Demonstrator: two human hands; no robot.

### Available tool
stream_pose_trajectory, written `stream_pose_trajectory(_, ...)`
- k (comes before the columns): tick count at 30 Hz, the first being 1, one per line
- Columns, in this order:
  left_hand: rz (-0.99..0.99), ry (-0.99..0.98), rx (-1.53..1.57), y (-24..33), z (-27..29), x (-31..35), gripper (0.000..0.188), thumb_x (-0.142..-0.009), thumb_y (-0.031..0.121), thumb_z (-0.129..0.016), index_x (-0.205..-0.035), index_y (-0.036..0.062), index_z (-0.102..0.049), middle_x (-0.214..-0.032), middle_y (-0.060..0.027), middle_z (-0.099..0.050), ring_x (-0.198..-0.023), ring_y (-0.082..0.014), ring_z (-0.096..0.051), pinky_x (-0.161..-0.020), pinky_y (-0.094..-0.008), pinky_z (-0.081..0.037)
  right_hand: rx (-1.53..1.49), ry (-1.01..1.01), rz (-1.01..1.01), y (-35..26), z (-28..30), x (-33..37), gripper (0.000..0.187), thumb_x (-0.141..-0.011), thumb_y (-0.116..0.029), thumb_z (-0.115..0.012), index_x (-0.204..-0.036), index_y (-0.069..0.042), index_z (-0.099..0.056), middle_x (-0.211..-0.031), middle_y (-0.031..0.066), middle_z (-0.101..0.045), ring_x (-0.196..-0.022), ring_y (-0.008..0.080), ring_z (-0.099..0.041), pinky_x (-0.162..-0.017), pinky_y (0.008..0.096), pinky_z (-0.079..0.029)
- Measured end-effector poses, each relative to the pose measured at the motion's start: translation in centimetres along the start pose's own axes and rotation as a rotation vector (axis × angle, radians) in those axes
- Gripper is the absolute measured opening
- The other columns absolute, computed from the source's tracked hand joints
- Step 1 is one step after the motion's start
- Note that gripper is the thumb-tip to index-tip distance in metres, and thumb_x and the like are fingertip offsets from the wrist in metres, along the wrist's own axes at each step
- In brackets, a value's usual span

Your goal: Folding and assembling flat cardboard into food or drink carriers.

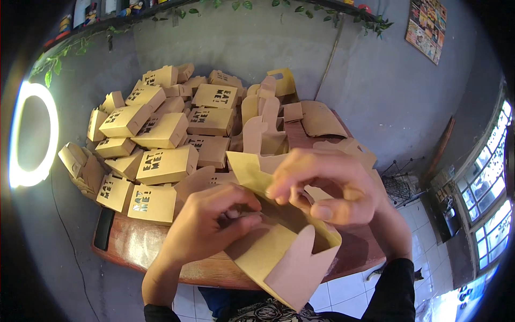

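A brown cardboard box (268, 252), folded partway with its top open, is tilted over the table's near edge. My left hand (209, 220) is closed on the box's left side, fingers bent and thumb along the upper rim. Above the opening hovers my right hand (332, 188), its fingers curled but the thumb apart from them. The right index fingertip is close to the raised far flap (249, 169); whether it touches is unclear. A rounded side flap (292, 257) stands up at the box's near right end. My right hand hides part of the interior.
Several closed boxes with dark lettering (166, 163) are piled on the left of the wooden table (134, 241). Open, part-folded boxes (263, 129) stand in the middle, with flat cardboard sheets (322, 119) behind right. A black object (104, 229) lies at the left edge.
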State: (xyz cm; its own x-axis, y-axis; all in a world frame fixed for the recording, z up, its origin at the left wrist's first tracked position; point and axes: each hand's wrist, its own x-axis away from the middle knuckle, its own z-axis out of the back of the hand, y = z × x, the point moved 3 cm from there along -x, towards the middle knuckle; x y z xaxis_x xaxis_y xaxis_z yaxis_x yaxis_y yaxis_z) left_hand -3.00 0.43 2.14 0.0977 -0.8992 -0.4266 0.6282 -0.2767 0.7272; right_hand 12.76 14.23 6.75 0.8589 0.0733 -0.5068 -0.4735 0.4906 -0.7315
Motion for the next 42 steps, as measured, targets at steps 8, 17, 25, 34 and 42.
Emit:
stream_pose_trajectory(8, -0.263, 0.079, -0.143, 1.3, -1.1, 2.9, 0.034, -0.075, 0.004, -0.074, -0.108, 0.0023, -0.064, -0.115, -0.0152, -0.066, -0.097, -0.0329, -0.068, -0.081, -0.0379, -0.057, 0.168, -0.129, 0.121, -0.9, -1.1, 1.2, 0.030, -0.090, -0.021, -0.065, -0.112, 0.000, -0.068, -0.102, 0.0120, -0.071, -0.092, 0.0282, -0.067, -0.101, 0.0453, -0.041)
stream_pose_trajectory(17, -0.418, 0.105, -0.263, 0.3, -1.7, 4.6, 0.048, -0.082, 0.032, -0.076, -0.116, 0.0000, -0.063, -0.117, -0.0174, -0.064, -0.099, -0.0340, -0.067, -0.084, -0.0403, -0.056, 0.161, -0.229, -0.017, -0.7, 1.8, 2.5, 0.065, -0.092, -0.062, -0.053, -0.107, -0.001, -0.071, -0.103, 0.0160, -0.069, -0.102, 0.0314, -0.065, -0.105, 0.0540, -0.031)
stream_pose_trajectory(25, -0.599, 0.297, -0.443, 0.1, -2.5, 4.5, 0.038, -0.078, 0.023, -0.077, -0.102, -0.0053, -0.067, -0.107, -0.0186, -0.063, -0.094, -0.0326, -0.066, -0.081, -0.0381, -0.057, 0.142, -0.253, 0.051, -0.7, 2.5, 3.4, 0.086, -0.073, -0.066, -0.072, -0.123, 0.003, -0.060, -0.115, 0.0163, -0.066, -0.118, 0.0395, -0.057, -0.106, 0.0589, -0.032)
stream_pose_trajectory(34, -0.564, 0.243, -0.531, 0.1, -3.1, 3.7, 0.040, -0.084, 0.029, -0.072, -0.108, -0.0016, -0.066, -0.096, -0.0145, -0.065, -0.083, -0.0293, -0.066, -0.069, -0.0395, -0.055, 0.367, -0.115, -0.157, -1.5, 2.4, 5.1, 0.062, -0.071, -0.026, -0.086, -0.122, -0.002, -0.061, -0.115, 0.0107, -0.067, -0.125, 0.0361, -0.054, -0.104, 0.0459, -0.043)
stream_pose_trajectory(42, -0.703, -0.019, -0.444, 5.4, -4.2, 0.5, 0.066, -0.073, 0.057, -0.075, -0.095, -0.0043, -0.066, -0.090, -0.0112, -0.062, -0.084, -0.0274, -0.063, -0.073, -0.0368, -0.051, 0.487, 0.097, -0.049, -1.8, 0.4, 5.2, 0.038, -0.077, -0.008, -0.077, -0.112, -0.004, -0.064, -0.107, 0.0108, -0.069, -0.117, 0.0328, -0.061, -0.096, 0.0403, -0.049)
